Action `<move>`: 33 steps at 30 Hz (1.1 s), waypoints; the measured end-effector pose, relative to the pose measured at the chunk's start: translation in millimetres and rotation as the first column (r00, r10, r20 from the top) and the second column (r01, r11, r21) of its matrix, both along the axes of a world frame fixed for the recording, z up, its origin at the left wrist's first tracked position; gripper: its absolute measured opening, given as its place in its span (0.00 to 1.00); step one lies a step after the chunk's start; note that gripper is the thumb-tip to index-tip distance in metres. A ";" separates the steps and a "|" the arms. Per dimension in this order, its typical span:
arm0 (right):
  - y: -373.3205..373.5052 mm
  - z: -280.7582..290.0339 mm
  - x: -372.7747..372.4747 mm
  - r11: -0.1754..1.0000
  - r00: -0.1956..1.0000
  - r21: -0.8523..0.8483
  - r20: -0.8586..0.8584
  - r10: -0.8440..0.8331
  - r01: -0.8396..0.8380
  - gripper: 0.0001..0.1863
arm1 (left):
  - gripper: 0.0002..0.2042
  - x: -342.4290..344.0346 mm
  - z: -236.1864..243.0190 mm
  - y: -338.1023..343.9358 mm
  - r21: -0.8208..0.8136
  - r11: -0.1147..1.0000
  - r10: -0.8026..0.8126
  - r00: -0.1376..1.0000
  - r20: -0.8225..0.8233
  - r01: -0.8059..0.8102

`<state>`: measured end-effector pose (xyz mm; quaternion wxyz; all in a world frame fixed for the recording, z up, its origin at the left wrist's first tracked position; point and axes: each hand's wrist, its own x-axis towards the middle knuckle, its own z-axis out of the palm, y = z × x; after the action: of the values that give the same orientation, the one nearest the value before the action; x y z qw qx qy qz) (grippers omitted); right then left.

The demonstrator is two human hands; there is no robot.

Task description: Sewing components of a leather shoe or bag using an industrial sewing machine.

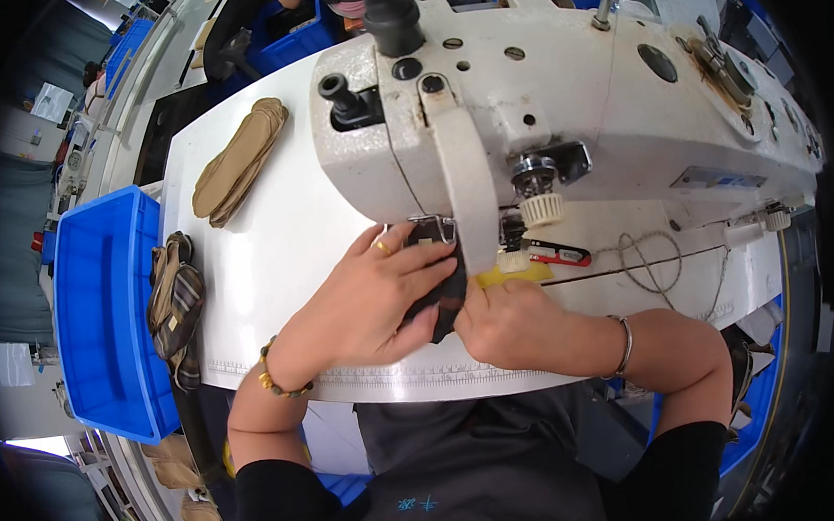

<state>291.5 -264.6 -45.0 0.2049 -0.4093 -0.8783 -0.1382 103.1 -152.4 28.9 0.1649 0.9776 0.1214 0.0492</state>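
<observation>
A dark fabric piece lies under the head of a white sewing machine, close to its presser foot and needle area. My left hand grips it from the left, fingers across its top and thumb lower down. On the piece's right edge, my right hand is closed, its fingertips pinching the border. The machine's pale arm cover hides part of the fabric. Just beyond my right hand are a yellow piece and red-handled thread snips.
A stack of tan insole-shaped pieces rests on the white table. Plaid fabric pieces hang over its left edge beside a blue bin. A grey cord curls at the right. Another blue bin stands behind.
</observation>
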 end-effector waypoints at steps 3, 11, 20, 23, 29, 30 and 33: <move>-4.7 6.3 0.4 0.997 0.999 -0.078 0.040 -0.006 0.009 0.07 | 0.34 -8.5 12.6 -20.9 -0.057 0.998 0.029 0.993 -0.111 -0.036; -6.1 6.8 -0.2 0.999 0.997 0.036 0.077 -0.004 0.002 0.06 | 0.31 -1.8 -8.0 -14.1 0.038 0.999 0.014 0.997 -0.080 -0.011; -8.3 10.0 -4.0 0.997 0.997 0.041 0.046 0.067 -0.069 0.12 | 0.22 0.1 -6.9 -12.4 0.054 0.998 0.022 1.000 -0.019 -0.021; -8.7 7.9 -4.1 0.996 0.996 0.043 0.051 0.076 -0.079 0.13 | 0.20 1.5 -8.4 -11.6 0.040 0.999 0.032 0.999 0.011 -0.032; -7.6 7.5 -3.6 0.991 0.994 0.108 0.083 0.073 -0.082 0.06 | 0.18 2.9 -13.1 -11.6 0.004 0.998 0.063 0.995 0.081 -0.064; -7.6 7.2 -3.8 0.991 0.993 0.103 0.090 0.072 -0.081 0.06 | 0.18 3.4 -13.4 -13.3 0.028 0.997 0.064 0.994 0.086 -0.067; -9.6 6.7 -4.0 0.994 0.994 0.066 0.076 0.080 -0.085 0.07 | 0.17 6.4 -16.0 -17.8 0.066 0.996 0.055 0.994 0.096 -0.062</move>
<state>287.5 -274.2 -38.3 0.1920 -0.3599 -0.8961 -0.1749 109.5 -170.2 12.9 0.1354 0.9753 0.1403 0.1041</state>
